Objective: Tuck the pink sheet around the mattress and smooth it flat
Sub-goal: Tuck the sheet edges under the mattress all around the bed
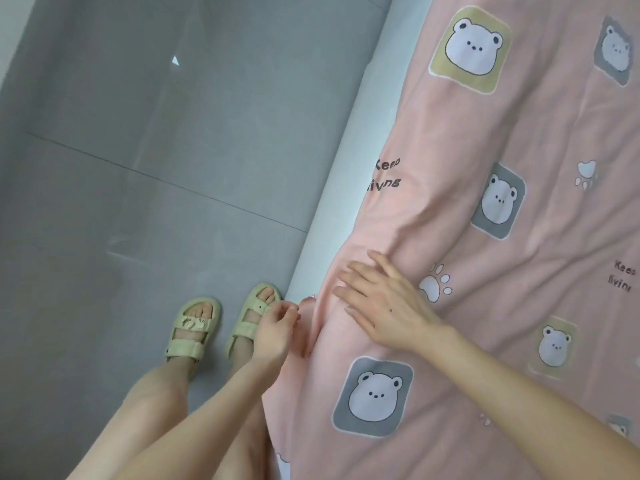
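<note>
While two hands (388, 303) work one pink sheet (485, 220), two sandals (194, 327) stand beside.

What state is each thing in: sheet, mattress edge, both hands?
pink sheet: spread over the bed, wrinkled, edge not yet tucked
mattress: white side exposed along the floor
left hand: pinching the sheet's edge at the mattress side
right hand: open, flat on the sheet near the edge

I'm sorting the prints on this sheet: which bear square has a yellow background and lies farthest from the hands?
The large yellow bear square at the top; the other yellow one sits beside the right forearm.
</note>
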{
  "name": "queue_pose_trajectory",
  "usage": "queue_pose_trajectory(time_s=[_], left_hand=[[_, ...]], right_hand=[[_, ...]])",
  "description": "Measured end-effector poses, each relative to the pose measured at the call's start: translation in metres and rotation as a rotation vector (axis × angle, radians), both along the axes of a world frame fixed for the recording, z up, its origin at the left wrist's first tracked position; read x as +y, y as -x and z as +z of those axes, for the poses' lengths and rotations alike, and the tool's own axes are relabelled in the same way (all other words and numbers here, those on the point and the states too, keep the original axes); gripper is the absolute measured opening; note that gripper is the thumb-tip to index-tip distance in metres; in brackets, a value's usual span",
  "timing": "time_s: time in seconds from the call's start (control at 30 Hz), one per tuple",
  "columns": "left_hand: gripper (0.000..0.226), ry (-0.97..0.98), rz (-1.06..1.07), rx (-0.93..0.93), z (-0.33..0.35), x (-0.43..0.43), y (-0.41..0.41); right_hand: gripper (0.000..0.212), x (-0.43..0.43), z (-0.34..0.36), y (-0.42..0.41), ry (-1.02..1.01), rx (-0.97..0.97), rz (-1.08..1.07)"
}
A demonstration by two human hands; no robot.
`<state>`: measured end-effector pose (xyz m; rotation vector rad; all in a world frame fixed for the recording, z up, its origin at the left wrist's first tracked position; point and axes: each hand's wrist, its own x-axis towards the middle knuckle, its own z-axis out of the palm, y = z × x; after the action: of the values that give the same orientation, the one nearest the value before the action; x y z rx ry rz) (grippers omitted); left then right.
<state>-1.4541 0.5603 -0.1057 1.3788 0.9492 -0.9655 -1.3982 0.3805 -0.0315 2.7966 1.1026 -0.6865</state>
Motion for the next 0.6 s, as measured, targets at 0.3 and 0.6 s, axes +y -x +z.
queue_pose_trajectory(time_s=[0.3,0.6], left_hand=[[0.019,0.005,-0.256,-0.027,-0.013,0.041,0.05],[0.02,-0.044,-0.41,-0.013,-0.016,0.055,0.098]], right_hand=[[0.046,0.037,-0.024,0.008,0.476,0.171,0.053],[0.046,0.069,-0.046,0.024,0.619,0.351,0.085]])
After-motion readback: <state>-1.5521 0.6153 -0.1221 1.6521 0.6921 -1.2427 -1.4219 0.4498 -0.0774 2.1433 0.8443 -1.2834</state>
